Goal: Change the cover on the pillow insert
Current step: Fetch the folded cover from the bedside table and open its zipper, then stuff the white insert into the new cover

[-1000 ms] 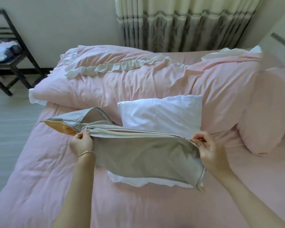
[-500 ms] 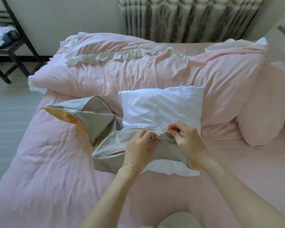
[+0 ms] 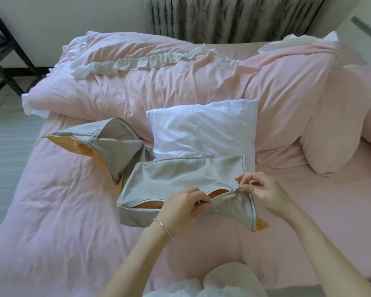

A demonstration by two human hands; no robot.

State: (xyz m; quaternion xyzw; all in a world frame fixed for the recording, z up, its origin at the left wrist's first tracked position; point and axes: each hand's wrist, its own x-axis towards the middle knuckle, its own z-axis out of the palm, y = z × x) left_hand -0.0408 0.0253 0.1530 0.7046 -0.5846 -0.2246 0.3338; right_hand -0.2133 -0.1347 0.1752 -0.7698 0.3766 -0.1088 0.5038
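Observation:
A grey pillow cover [image 3: 176,176] with an orange lining lies flat on the pink bed, its zipper edge toward me and partly gaping. My left hand [image 3: 183,207] pinches the near lip of that opening. My right hand [image 3: 260,189] pinches the small metal zipper pull at the cover's right end. The white pillow insert [image 3: 204,127] lies bare just behind the cover, its lower edge hidden under it. A second grey cover [image 3: 107,146], also orange inside, lies crumpled to the left.
A rolled pink duvet [image 3: 159,82] with a white ruffle runs across the bed behind. A pink pillow [image 3: 334,125] sits at the right. A black rack [image 3: 2,61] stands on the floor at the far left; curtains [image 3: 234,18] hang behind.
The cover, held stretched in the air a second ago, now lies flat in front of the insert. My hands came together at its zipper, then the left one slid leftward along the opening.

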